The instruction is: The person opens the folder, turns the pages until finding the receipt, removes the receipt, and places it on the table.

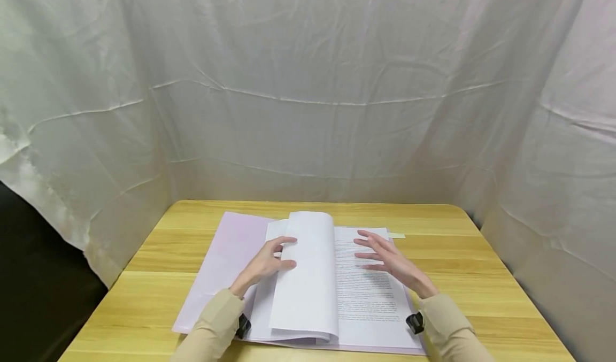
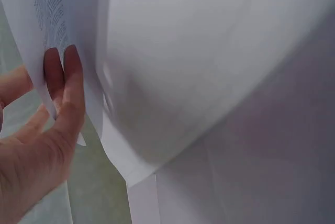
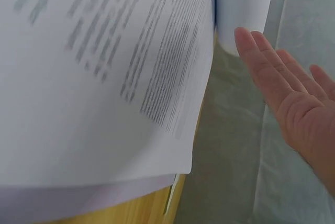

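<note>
A document of printed sheets lies open in a pale lilac folder [image 1: 240,244]. One white sheet [image 1: 308,276] stands curled over toward the left, its blank side facing up in the head view. My left hand [image 1: 263,260] pinches this sheet's free edge; in the left wrist view the sheet [image 2: 21,30] passes between the fingers of the hand [image 2: 52,135]. Over the right-hand printed page [image 1: 361,298] hovers my right hand [image 1: 392,260], its fingers spread and holding nothing. In the right wrist view that hand [image 3: 298,93] appears apart from the printed page [image 3: 131,67].
A wooden table [image 1: 481,287] bears the folder. A small pale tab [image 1: 397,236] sticks out past the page's upper right. Grey-white cloth [image 1: 308,84] hangs behind and at both sides. Each wrist carries a small black device, such as the right one [image 1: 415,323].
</note>
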Demonstrator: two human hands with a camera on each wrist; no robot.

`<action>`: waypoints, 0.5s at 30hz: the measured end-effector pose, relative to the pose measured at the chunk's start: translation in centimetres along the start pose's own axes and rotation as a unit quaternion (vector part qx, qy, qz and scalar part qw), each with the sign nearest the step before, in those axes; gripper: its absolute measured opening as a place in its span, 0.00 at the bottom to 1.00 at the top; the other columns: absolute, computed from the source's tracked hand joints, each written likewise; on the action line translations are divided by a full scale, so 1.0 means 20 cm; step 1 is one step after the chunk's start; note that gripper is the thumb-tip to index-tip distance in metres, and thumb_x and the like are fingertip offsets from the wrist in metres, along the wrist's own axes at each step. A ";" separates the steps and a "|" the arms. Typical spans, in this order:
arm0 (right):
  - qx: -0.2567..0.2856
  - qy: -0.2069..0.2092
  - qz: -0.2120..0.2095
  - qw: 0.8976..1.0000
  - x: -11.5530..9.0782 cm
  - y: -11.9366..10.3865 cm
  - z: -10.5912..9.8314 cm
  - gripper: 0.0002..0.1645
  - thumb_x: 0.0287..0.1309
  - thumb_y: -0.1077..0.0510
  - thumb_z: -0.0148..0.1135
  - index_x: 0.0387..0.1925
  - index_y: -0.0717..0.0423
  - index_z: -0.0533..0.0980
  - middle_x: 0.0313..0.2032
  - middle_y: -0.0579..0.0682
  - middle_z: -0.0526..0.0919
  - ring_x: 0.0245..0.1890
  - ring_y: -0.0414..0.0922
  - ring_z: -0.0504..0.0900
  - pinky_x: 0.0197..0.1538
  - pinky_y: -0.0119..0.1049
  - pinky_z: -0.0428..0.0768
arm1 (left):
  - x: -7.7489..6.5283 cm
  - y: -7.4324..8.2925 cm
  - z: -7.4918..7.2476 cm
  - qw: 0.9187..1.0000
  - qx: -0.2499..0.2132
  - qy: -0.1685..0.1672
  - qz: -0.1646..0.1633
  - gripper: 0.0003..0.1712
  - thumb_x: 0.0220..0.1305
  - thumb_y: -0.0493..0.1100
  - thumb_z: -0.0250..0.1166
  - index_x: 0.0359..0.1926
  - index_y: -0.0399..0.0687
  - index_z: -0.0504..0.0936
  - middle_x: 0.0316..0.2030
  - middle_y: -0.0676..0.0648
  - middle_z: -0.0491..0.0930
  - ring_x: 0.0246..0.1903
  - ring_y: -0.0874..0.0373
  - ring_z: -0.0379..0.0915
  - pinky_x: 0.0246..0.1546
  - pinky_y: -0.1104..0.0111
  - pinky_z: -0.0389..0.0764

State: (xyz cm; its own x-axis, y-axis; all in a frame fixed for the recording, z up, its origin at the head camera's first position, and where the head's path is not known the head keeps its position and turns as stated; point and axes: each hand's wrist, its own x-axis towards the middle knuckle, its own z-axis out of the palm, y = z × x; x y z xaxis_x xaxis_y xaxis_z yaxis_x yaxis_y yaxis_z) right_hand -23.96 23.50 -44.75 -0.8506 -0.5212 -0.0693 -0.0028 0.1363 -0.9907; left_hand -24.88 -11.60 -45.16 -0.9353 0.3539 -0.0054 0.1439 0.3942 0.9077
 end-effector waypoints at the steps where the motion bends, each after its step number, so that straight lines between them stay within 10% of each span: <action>1: -0.001 0.002 0.001 1.000 0.00 0.00 -0.01 0.34 0.81 0.46 0.32 0.79 0.57 0.47 0.78 0.68 0.50 0.73 0.71 0.61 0.71 0.66 0.67 | 0.00 -0.01 0.00 1.000 0.009 -0.001 0.001 0.33 0.57 0.35 0.72 0.64 0.37 0.75 0.65 0.31 0.72 0.57 0.38 0.73 0.49 0.59 0.79; 15: -0.026 0.046 0.032 0.998 0.02 0.05 -0.12 0.37 0.80 0.43 0.35 0.79 0.57 0.48 0.77 0.67 0.53 0.72 0.67 0.65 0.69 0.54 0.76 | -0.01 -0.04 -0.02 0.993 0.109 0.039 -0.040 0.17 0.54 0.33 0.73 0.47 0.37 0.86 0.55 0.35 0.83 0.47 0.47 0.79 0.43 0.60 0.82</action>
State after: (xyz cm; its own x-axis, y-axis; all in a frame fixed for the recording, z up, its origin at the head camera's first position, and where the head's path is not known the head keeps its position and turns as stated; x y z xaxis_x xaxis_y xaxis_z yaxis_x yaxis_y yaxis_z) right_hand -25.52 25.46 -45.58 -0.8946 -0.4309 -0.1184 0.0277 0.2111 -0.9771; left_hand -24.92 -12.45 -45.75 -0.9675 0.2507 -0.0334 0.1267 0.5947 0.7939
